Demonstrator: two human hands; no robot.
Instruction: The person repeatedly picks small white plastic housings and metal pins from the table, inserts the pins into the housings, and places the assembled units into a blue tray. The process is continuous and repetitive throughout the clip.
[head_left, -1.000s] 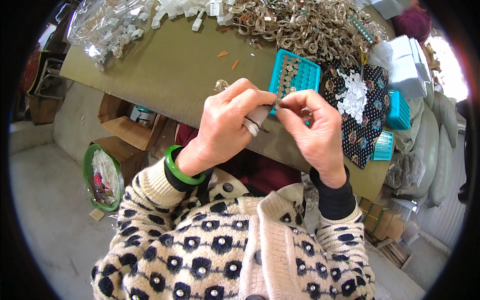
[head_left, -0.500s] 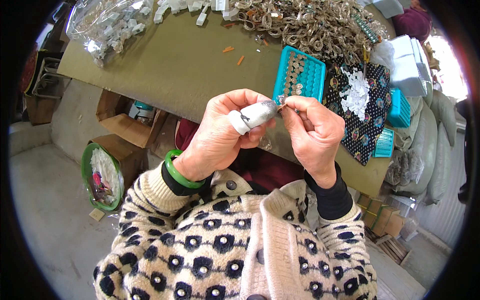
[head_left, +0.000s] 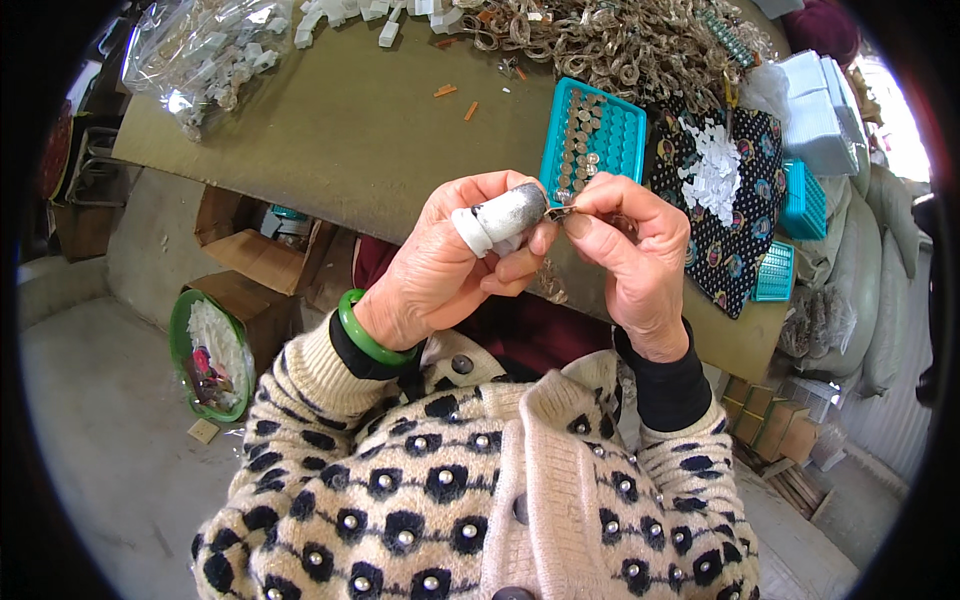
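Observation:
My left hand (head_left: 435,260) is closed in a pinch in front of my body. A white finger cover with a dark grey, worn tip (head_left: 505,218) sits on its thumb. My right hand (head_left: 640,255) meets it from the right, thumb and index finger pinching a small, thin, dark piece (head_left: 560,212) at the covered tip. The piece is too small to name. A clear coiled strand (head_left: 550,285) hangs below the left fingers; its upper end is hidden. Just beyond the hands lies a teal tray (head_left: 628,140) with round cups, several holding coin-like metal discs (head_left: 582,130).
Bundles of clear cord (head_left: 620,50) pile along the table's (head_left: 330,150) far side. A plastic bag of white pieces (head_left: 205,60) lies far left. White scraps (head_left: 712,175) rest on a dark patterned cloth (head_left: 745,245) at right. A green basket (head_left: 180,345) stands on the floor.
My covered left thumb has tilted up slightly. My right fingers have shifted a little, and the small piece between the hands shows more. The whole view has moved slightly.

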